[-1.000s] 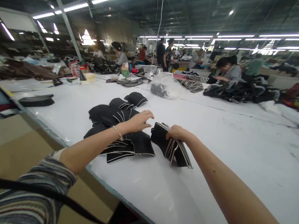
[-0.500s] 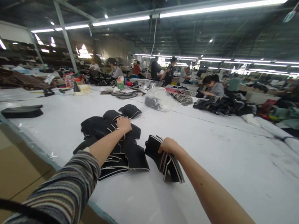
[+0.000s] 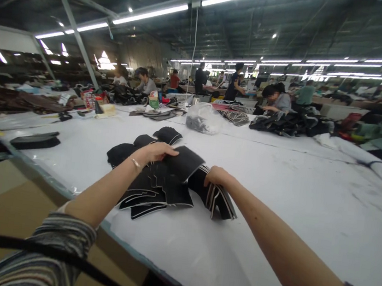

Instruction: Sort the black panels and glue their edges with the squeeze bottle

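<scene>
Black panel (image 3: 186,162) is up in the left hand (image 3: 160,152) right now, gripped by its left edge. You can see the thumb lying on the top face near that edge; the other fingers are mostly hidden, so I can't tell exactly how they sit. Most of the panel sticks out past the fingertips toward the right hand (image 3: 217,176), kinda tilted, above the right side of the spread pile (image 3: 146,185) of similar black pieces with pale edges. Its far right corner gets right up to the bundle (image 3: 199,181), but whether they actually touch, can't say from this angle.

As for that bundle, the right hand has its fingers closed around the upper edge. The pieces hang below and to the left of the fingers, bent over, with pale edges fanned out at the bottom, just beside the pile on the white table (image 3: 276,186).

Other stuff around: a clear plastic bag (image 3: 203,118) farther back on the table, a small dark stack (image 3: 36,140) near the left table edge, and a person in grey (image 3: 282,101) bent over a dark heap (image 3: 285,123) on the far side.
</scene>
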Motion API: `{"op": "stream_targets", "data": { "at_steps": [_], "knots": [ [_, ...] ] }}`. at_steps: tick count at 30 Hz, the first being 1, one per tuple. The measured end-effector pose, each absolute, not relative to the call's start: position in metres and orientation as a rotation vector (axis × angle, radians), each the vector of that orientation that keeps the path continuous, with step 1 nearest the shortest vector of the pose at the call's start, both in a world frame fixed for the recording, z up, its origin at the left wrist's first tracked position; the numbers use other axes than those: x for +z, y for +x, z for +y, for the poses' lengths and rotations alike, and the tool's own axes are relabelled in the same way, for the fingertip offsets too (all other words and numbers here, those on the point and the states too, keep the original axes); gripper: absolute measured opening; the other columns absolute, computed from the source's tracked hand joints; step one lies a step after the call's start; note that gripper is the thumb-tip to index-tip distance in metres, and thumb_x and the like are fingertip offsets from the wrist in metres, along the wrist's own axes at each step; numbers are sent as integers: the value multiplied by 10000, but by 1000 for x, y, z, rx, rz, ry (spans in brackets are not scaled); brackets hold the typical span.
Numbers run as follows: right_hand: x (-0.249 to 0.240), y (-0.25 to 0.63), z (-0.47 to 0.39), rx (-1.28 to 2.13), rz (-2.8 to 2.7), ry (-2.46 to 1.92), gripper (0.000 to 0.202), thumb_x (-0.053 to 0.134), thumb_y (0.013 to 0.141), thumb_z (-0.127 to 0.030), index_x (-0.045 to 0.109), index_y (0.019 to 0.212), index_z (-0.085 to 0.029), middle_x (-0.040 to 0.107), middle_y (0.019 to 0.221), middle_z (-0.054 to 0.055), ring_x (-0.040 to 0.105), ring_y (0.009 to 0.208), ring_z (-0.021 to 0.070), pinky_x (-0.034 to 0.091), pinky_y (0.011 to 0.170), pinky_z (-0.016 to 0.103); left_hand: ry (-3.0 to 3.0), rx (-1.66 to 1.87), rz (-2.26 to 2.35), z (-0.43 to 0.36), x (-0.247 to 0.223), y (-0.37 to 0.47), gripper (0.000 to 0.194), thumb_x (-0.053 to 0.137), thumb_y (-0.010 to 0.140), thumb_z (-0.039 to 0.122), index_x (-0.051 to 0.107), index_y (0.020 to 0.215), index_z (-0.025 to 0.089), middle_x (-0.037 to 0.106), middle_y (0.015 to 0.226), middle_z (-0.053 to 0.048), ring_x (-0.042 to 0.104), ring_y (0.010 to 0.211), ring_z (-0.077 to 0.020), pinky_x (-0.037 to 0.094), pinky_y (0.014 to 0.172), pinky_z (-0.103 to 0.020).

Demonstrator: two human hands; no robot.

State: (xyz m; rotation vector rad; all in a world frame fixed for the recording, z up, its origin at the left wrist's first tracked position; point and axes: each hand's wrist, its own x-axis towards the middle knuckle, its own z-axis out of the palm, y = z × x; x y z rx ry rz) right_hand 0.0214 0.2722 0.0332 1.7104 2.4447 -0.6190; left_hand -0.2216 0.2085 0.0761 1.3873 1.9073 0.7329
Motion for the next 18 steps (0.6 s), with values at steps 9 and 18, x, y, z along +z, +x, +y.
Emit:
{"op": "stream_targets", "data": {
  "at_steps": [9, 18],
  "knots": [
    [38, 29, 268, -682, 2460, 1711, 472, 816, 570, -278, 709, 995, -103, 689, 1039, 138, 660, 936, 278, 520, 700, 284, 1702, 226, 2002, 171, 30, -171, 237, 748, 537, 217, 522, 477, 180, 477, 512, 32, 540, 675, -186, 382, 651, -276],
    [46, 59, 258, -861, 2594, 1846, 284, 799, 540, -168, 712, 809, -140, 700, 925, 87, 640, 954, 262, 489, 757, 261, 1813, 362, 2276, 174, 62, -144, 145, 665, 659, 209, 594, 781, 177, 639, 780, -67, 621, 840, -267, 450, 697, -318]
  ]
}}
